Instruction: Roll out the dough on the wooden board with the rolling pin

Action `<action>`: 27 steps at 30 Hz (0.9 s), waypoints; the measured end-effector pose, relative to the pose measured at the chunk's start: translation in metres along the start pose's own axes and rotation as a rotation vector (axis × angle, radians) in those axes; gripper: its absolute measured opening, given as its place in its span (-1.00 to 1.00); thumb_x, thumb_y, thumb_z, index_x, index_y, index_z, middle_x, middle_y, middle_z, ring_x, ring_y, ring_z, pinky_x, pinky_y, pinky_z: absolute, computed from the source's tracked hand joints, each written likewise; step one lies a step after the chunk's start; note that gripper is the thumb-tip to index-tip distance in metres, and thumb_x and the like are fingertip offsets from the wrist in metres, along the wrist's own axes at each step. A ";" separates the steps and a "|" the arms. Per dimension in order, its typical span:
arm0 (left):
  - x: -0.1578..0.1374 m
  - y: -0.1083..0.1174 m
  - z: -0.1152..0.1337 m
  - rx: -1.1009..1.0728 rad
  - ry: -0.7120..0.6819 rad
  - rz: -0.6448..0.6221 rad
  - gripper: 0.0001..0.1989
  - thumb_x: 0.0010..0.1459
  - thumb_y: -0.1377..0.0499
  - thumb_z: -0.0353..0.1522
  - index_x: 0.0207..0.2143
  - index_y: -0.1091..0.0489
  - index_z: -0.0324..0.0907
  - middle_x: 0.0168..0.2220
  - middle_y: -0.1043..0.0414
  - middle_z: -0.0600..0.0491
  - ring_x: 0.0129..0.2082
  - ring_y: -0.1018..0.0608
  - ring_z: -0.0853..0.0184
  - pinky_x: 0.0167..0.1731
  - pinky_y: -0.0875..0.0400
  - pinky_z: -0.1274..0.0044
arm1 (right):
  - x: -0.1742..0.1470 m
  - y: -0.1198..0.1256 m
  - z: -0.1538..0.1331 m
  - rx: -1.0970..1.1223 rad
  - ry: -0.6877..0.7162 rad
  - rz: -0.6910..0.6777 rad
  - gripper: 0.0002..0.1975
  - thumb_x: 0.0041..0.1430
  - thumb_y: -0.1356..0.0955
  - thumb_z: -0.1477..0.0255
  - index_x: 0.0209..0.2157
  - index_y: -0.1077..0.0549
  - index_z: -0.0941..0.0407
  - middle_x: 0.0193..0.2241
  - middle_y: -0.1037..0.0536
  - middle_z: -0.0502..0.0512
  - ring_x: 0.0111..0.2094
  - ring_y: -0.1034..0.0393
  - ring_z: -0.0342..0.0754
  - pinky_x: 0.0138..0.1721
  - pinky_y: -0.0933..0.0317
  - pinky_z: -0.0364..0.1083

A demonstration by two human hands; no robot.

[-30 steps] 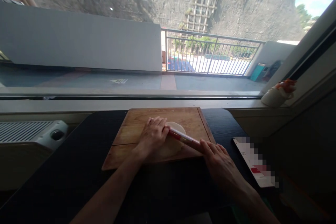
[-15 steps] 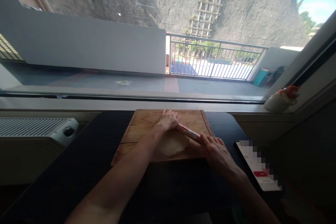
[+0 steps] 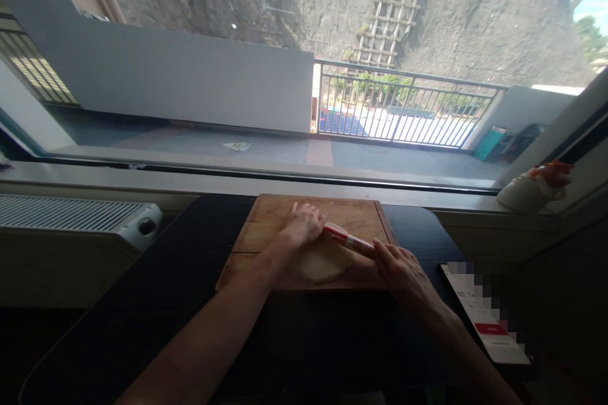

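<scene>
Rolling rod and dough sheet on a wooden cutting board, viewed from the head. The board [image 3: 273, 215] lies on a black desk [image 3: 185, 259], its far edge just beside the white windowsill [image 3: 156, 178]. The pale dough sheet [image 3: 325, 264] rests flat towards the near side of the board, its left part hidden by the forearm. The slender red-and-white rolling rod [image 3: 349, 240] lies aslant across the far part of the dough, its left end farther from the person than its right; a thin pale strip shows beyond it. The left hand [image 3: 305, 221] covers the far end of the rod, palm down; its underside is hidden, so how firmly this grip closes cannot be told. The right hand [image 3: 403, 267] is closed over the near end, above the right side of the board.

Compared with one second earlier, both hands and the rod have advanced towards the window, the left hand more than the right, and more of the dough lies bare on the near side. Over the last half second their place on the board has altered little. This suggests that the outward stroke is at or near its limit, with pressure falling on the far portion of the sheet. To the right, near the desk's edge, lies a phone [image 3: 489, 329], partly pixelated.
</scene>
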State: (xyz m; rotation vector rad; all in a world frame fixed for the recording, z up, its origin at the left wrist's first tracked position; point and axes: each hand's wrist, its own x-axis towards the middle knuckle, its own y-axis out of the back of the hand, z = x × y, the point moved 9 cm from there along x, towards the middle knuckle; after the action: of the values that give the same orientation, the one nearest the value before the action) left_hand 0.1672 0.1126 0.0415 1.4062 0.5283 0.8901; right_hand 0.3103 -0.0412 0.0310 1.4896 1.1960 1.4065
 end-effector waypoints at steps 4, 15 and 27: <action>0.029 0.001 0.007 -0.008 -0.040 -0.026 -0.67 0.24 0.07 -0.22 -0.23 -0.42 -0.19 -0.13 -0.47 -0.02 -0.05 -0.43 0.28 0.09 -0.13 0.31 | -0.003 0.000 -0.010 0.006 -0.033 -0.041 -0.60 0.29 -0.11 0.48 0.14 -0.18 0.06 -0.08 -0.44 0.13 -0.12 -0.32 0.01 -0.06 -0.15 0.01; -0.109 0.018 -0.017 0.060 0.040 0.115 -0.55 0.25 0.17 -0.28 0.11 -0.22 -0.20 0.15 -0.25 -0.08 0.16 -0.26 0.20 0.18 0.00 0.25 | 0.006 0.003 0.003 -0.008 0.094 0.044 -0.59 0.27 -0.15 0.44 0.15 -0.19 0.04 0.04 -0.35 0.14 0.06 -0.18 0.04 0.04 -0.11 0.03; -0.074 0.011 -0.024 -0.004 0.057 0.065 -0.57 0.28 0.20 -0.25 0.06 -0.28 -0.18 0.08 -0.34 -0.03 0.11 -0.32 0.27 0.21 0.09 0.25 | 0.005 0.002 -0.012 -0.013 0.061 0.040 -0.61 0.31 -0.11 0.40 0.15 -0.18 0.00 0.12 -0.28 0.07 0.15 -0.07 -0.02 0.14 0.08 0.07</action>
State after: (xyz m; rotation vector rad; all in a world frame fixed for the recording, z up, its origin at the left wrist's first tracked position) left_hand 0.1024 0.0679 0.0359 1.4044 0.5260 0.9850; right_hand 0.2981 -0.0380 0.0358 1.4784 1.1979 1.4931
